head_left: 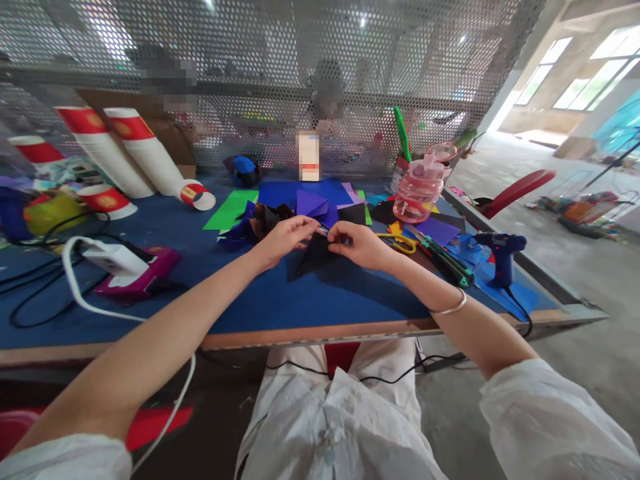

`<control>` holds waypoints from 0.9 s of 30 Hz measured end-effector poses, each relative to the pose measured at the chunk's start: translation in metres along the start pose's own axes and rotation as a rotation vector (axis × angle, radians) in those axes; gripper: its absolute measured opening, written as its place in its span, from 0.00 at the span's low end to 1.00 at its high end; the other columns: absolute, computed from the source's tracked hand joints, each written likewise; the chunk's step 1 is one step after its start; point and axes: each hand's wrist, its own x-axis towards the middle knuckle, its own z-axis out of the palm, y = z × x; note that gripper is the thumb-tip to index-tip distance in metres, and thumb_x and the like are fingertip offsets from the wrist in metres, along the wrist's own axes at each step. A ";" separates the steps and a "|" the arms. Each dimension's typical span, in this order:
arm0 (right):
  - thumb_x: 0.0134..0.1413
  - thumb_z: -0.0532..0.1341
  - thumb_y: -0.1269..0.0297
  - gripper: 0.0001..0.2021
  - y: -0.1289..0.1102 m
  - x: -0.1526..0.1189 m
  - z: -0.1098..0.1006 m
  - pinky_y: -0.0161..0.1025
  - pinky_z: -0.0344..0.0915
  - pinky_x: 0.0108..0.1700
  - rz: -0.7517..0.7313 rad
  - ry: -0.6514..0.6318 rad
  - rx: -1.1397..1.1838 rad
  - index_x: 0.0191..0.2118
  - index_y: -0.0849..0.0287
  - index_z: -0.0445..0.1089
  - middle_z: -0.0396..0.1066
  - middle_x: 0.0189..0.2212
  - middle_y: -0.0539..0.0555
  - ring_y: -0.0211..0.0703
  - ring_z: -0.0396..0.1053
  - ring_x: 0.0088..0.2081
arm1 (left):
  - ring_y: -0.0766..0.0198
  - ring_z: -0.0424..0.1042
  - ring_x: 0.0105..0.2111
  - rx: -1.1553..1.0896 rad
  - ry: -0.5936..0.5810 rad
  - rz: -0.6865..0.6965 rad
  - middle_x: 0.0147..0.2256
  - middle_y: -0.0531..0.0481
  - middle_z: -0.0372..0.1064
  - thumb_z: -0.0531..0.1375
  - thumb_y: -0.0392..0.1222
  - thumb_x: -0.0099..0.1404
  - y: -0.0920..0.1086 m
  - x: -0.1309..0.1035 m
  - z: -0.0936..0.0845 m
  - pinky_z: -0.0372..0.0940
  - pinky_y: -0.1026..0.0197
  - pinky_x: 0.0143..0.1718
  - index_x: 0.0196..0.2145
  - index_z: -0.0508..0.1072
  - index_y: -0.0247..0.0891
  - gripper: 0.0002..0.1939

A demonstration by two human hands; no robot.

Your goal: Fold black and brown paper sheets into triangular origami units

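Between my two hands is a folded piece of black paper [315, 257], pointed at its lower left. My left hand [289, 237] pinches its top edge with thumb and forefinger. From the other side, my right hand [357, 243] grips the same paper, its fingers curled in. Just beyond and left of my hands sits a bunch of folded dark blue and black paper [250, 223]. Behind them lie purple paper [313, 203] and a blue sheet [280, 192]. Yellow-handled scissors [407, 243] rest close to the right hand.
A blue glue gun [503, 257], a utility knife [450, 263] and a pink bottle [420, 190] stand or lie on the right. Stacked paper cups [145, 150] lean at the left, behind a purple power strip [150, 270] with cables. A perforated metal screen [280, 73] closes the back.
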 end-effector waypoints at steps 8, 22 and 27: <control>0.61 0.57 0.73 0.06 -0.001 -0.006 0.008 0.41 0.65 0.45 -0.260 0.277 -0.003 0.35 0.56 0.69 0.75 0.35 0.54 0.44 0.70 0.41 | 0.47 0.80 0.42 -0.260 -0.345 -0.113 0.49 0.37 0.78 0.63 0.71 0.59 0.012 -0.010 0.004 0.76 0.50 0.39 0.51 0.76 0.39 0.35; 0.55 0.55 0.81 0.14 -0.001 -0.007 0.006 0.45 0.69 0.48 -0.452 0.313 -0.254 0.39 0.58 0.74 0.78 0.42 0.58 0.47 0.71 0.45 | 0.50 0.80 0.47 -0.585 -0.023 -0.168 0.44 0.39 0.81 0.44 0.65 0.74 0.006 0.001 0.000 0.74 0.50 0.51 0.57 0.74 0.36 0.35; 0.60 0.62 0.71 0.10 0.001 -0.007 0.005 0.47 0.68 0.48 -0.418 0.291 -0.346 0.46 0.58 0.76 0.76 0.45 0.59 0.50 0.70 0.46 | 0.49 0.80 0.48 -0.595 0.021 -0.129 0.44 0.39 0.81 0.58 0.50 0.73 0.009 -0.002 -0.001 0.72 0.46 0.56 0.57 0.74 0.34 0.22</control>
